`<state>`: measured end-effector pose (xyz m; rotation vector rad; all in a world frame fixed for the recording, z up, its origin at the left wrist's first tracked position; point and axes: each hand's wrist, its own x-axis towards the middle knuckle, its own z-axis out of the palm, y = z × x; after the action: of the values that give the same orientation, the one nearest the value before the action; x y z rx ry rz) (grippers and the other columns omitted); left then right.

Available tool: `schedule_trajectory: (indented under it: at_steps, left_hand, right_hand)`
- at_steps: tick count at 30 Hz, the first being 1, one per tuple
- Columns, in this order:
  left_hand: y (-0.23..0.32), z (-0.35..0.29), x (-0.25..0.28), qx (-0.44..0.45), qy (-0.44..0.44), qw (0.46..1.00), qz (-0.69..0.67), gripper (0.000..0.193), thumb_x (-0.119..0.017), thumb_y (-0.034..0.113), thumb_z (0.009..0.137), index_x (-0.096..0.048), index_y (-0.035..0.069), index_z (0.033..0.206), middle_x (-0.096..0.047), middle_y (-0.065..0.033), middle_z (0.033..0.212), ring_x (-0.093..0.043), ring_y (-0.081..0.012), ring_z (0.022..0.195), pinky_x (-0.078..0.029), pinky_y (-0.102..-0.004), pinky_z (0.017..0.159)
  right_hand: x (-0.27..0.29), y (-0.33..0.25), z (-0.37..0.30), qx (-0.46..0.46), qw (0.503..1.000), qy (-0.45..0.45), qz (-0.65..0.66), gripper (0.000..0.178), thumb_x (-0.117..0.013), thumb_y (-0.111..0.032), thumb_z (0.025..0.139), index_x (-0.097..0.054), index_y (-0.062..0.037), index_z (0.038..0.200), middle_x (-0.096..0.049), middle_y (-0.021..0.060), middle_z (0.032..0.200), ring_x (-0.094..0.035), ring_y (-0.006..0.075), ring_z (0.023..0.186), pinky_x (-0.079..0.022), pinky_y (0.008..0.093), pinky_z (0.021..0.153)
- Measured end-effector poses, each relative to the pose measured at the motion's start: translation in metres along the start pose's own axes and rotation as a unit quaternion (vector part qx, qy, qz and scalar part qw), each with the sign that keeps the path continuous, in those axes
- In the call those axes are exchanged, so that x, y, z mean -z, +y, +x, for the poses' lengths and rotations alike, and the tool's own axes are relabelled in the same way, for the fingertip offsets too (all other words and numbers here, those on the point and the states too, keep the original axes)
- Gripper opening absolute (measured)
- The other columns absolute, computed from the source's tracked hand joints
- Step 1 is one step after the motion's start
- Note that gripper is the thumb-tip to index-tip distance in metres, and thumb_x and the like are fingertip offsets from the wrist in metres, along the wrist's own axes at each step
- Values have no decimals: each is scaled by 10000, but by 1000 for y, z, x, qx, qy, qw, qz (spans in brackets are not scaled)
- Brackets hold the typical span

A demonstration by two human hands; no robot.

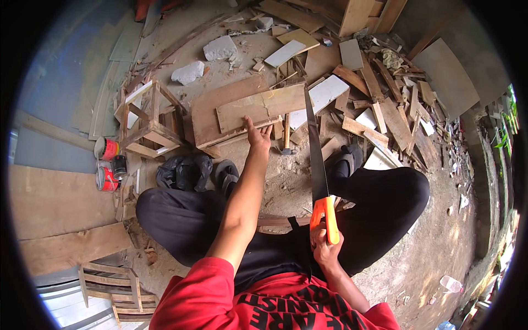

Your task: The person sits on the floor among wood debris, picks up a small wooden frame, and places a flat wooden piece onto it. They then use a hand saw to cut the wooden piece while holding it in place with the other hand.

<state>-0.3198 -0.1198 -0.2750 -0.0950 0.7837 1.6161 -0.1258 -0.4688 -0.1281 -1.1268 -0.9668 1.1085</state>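
My right hand is closed round the orange and yellow handle of a handsaw. Its long dark blade points away from me, the tip by the right end of a light wooden plank. This plank lies across a wider brown board, raised off the ground. My left hand is at the plank's near edge, one digit reaching onto its top and the other fingers apart along the front edge. Just right of that hand, a hammer stands head down against the wood.
A wooden stool-like frame stands left of the boards, near red cans and a black plastic bag. Wood offcuts are heaped at right. Concrete lumps lie beyond. My sandalled feet are either side of the hammer.
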Motion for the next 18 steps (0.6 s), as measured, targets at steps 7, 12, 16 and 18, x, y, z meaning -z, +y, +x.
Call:
schedule_trajectory:
  at_steps: [7,12,16,18]
  left_hand:
    - [-5,-43,19,28,5,1000,12,801,-586,587,930,-260,182,1540,-348,-122,1546,-354,-345,1424,-288,-559,1175]
    - [-11,-58,44,33,-38,999,6,841,-616,602,903,-217,246,1552,-320,-129,1560,-329,-342,1437,-283,-567,1174]
    - [-27,-79,53,23,-22,999,13,892,-623,629,884,-203,222,1558,-306,-129,1571,-327,-338,1440,-284,-543,1179]
    - [-24,-85,54,-2,2,999,41,932,-569,684,885,-187,168,1561,-283,-163,1583,-318,-337,1446,-297,-526,1173]
  right_hand:
    - [5,-18,-4,6,999,27,47,391,-592,-371,999,-538,-23,830,-504,-8,587,-458,74,464,-356,223,422]
    - [3,-31,-14,21,997,24,71,427,-593,-409,995,-507,-33,813,-499,2,590,-441,71,446,-346,223,403]
    - [9,-32,-21,17,997,1,81,413,-600,-403,993,-511,-43,811,-502,-1,603,-449,71,470,-357,222,420]
    - [7,-35,-25,-15,996,-1,89,408,-607,-401,989,-519,-46,810,-506,-10,611,-463,72,497,-364,224,446]
